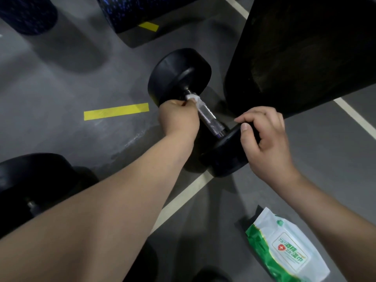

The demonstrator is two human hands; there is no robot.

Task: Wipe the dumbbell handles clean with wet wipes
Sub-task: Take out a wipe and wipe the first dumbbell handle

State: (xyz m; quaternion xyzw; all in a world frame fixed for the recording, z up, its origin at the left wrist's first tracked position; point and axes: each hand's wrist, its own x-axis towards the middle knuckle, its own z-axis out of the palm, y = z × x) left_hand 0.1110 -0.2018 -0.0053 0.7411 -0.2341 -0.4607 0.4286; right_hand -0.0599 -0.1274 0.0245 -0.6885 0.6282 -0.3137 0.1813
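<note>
While the dumbbell (pixel 179 76) lies on the grey floor (pixel 61 88) just right of a yellow tape strip (pixel 116 111), its knurled handle (pixel 210 118) carries a white wet wipe (pixel 192 97) wrapped beside the far head. The left hand (pixel 179 117) holds that wipe, fingers curled round it. The right hand (pixel 264 135) clamps thumb and fingers on the near head's rim. A green-and-white wipes pack (pixel 284 249) lies on the floor near the right forearm, and another dumbbell (pixel 30 176) sits well apart at the left

Lower right of frame: wet wipes pack (pixel 284 249), green and white. Its white label panel (pixel 293 259) carries a small "75", then large green Chinese characters, apparently 酒精 over 湿巾. A red shield (pixel 281 247) with a white cross sits left of the characters. The finer print beneath is too small to read.
</note>
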